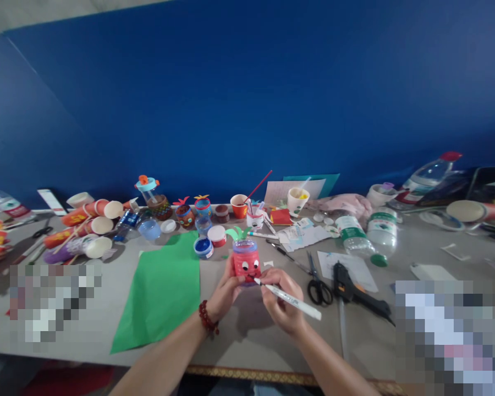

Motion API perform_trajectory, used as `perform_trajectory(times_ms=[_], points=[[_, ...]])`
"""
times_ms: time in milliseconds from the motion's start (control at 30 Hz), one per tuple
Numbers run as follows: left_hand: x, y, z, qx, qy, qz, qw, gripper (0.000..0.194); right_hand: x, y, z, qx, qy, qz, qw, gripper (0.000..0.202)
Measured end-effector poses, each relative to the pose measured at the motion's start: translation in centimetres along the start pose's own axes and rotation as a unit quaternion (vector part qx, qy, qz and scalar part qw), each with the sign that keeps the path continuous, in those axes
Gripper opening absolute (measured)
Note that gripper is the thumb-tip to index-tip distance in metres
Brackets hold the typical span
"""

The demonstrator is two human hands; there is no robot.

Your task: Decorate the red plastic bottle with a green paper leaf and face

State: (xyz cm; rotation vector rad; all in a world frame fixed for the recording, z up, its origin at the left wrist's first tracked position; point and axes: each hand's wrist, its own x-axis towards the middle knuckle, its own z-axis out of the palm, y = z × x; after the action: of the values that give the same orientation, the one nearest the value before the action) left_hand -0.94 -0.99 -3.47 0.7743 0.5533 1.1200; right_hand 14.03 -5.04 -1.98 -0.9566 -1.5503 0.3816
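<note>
A small red jar with two round eyes, a drawn dark mouth, a bluish rim and green leaf shapes on top is upright in the middle of the view. My left hand is closed around its left side, with a beaded bracelet at the wrist. In my right hand, fingers pinched, is a white marker. The marker's tip touches or nearly touches the jar's front by the mouth. Contact there is too small to tell.
Green paper lies left of the jar. Black scissors and a glue gun are at the right. Paint pots, paper cups and cut bottles line the back, before a blue wall.
</note>
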Motion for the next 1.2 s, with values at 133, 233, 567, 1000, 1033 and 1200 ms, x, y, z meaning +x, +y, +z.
perform_trajectory(times_ms=[133, 233, 567, 1000, 1033, 1200], points=[[0.03, -0.10, -0.17, -0.007, 0.002, -0.004, 1.000, 0.058, 0.11, -0.10, 0.07, -0.012, -0.003, -0.001, 1.000, 0.013], [0.03, -0.16, -0.20, -0.010, -0.001, -0.004, 1.000, 0.059, 0.12, -0.13, 0.01, -0.015, -0.001, -0.002, 1.000, 0.012], [0.08, -0.05, -0.04, 0.002, -0.003, 0.002, 1.000, 0.054, 0.00, 0.00, -0.08, 0.013, 0.006, -0.007, 1.000, 0.013], [0.06, -0.12, -0.28, 0.004, -0.004, -0.003, 1.000, 0.058, -0.24, 0.29, -0.09, 0.035, 0.013, 0.005, 0.999, 0.014], [0.08, -0.14, -0.28, 0.003, -0.001, -0.002, 1.000, 0.057, -0.23, 0.28, -0.07, 0.034, 0.012, 0.006, 0.999, 0.014], [0.11, -0.18, -0.24, 0.007, 0.000, -0.002, 1.000, 0.054, -0.14, 0.29, 0.01, 0.018, 0.005, 0.005, 1.000, 0.014]])
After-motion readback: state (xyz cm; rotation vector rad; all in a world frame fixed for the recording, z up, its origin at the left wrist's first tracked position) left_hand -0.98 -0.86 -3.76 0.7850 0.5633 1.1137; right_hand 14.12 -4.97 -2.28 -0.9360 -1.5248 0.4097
